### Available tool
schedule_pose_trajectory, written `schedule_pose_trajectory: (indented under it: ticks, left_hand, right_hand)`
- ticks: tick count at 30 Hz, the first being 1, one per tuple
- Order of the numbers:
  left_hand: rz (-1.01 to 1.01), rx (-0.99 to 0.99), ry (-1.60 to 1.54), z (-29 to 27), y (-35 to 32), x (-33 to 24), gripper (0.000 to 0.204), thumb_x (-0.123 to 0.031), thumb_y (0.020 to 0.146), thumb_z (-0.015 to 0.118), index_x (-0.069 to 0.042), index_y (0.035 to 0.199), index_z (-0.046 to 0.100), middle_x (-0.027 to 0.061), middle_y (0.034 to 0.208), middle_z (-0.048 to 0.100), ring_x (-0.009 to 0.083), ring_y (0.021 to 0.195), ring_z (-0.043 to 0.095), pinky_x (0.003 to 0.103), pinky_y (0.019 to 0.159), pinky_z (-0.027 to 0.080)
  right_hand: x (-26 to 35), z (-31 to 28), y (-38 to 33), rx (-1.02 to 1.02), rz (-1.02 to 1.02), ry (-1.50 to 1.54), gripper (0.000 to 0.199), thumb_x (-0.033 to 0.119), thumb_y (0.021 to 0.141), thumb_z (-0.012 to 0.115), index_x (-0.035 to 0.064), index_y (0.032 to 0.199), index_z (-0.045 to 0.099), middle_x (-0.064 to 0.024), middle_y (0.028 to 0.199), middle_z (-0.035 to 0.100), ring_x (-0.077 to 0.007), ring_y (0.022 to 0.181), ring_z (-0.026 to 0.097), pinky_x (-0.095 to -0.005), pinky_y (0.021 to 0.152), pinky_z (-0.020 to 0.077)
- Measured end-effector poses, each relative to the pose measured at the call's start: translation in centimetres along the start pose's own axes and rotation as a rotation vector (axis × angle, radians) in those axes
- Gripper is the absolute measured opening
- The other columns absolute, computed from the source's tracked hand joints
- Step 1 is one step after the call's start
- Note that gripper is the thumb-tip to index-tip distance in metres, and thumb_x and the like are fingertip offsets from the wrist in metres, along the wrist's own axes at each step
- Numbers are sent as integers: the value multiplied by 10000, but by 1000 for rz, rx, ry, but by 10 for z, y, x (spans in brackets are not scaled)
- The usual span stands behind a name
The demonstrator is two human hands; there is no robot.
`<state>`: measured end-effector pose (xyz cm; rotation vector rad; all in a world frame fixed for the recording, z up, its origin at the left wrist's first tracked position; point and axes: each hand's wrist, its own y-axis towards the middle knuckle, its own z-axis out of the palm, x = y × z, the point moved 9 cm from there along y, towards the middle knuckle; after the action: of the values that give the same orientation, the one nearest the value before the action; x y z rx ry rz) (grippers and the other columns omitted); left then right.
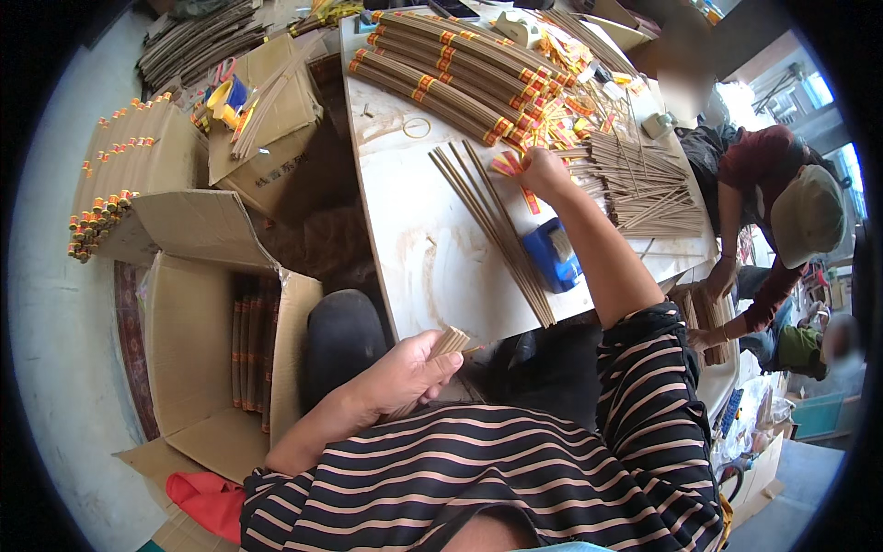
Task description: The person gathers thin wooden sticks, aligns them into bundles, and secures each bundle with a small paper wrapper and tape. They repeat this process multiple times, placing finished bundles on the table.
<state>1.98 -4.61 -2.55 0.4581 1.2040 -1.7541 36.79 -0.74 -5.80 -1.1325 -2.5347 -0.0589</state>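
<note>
My left hand [414, 370] is closed around a bundle of thin brown incense sticks [451, 342] held low in front of my body. Most of that bundle is hidden by the hand. My right hand [544, 173] reaches over the white table [414, 267], its fingertips pinched on a red-and-yellow paper label [506, 164] beside a loose heap of similar labels [561, 127]. Several loose sticks [492, 230] lie on the tabletop left of my right forearm. A blue plastic holder [554, 256] stands between them and the forearm.
Banded stick bundles [460, 74] are piled at the table's far side, loose sticks [644, 189] at its right. An open cardboard box [216, 340] with bundles sits at left, near a closed carton [267, 138] and stacked bundles [124, 166]. A co-worker [773, 202] handles sticks at right.
</note>
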Motion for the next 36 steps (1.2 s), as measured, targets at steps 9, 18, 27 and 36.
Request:
schedule_pose_trajectory:
  ticks: [9,18,27,36]
  left_hand:
    - [152,-33,29,-4,-12,-21,273,-261,927,510,-5,1005,455,-10,682,458,48,532,426,177,463,367]
    - [224,-45,95,21,-26,-44,374,-286,914,541,41,1080,467,18,716,488,48,544,441,168,465,383]
    - [233,-42,155,50,-25,-53,346,-253,915,541,24,1112,479,16,779,528,43,564,455,160,484,394]
    - [228,-19,219,65,-23,-51,348,-288,921,521,15,1087,479,9,773,518,36,562,445,158,491,393]
  right_hand:
    - [30,-47,-14,-80,-229,220,185,152,781,625,10,898,609,-147,824,644,-240,648,607,-348,621,483]
    - [116,-88,-241,346,-195,1064,125,123,875,591,-1,877,602,-18,687,573,-58,584,518,-190,523,415]
    - [112,-68,-292,286,-58,1009,220,214,879,606,-4,851,597,27,661,531,-31,577,464,-162,506,369]
    - [103,-81,-300,150,-47,1009,194,158,854,633,-28,801,632,2,601,541,-38,539,447,-200,459,378]
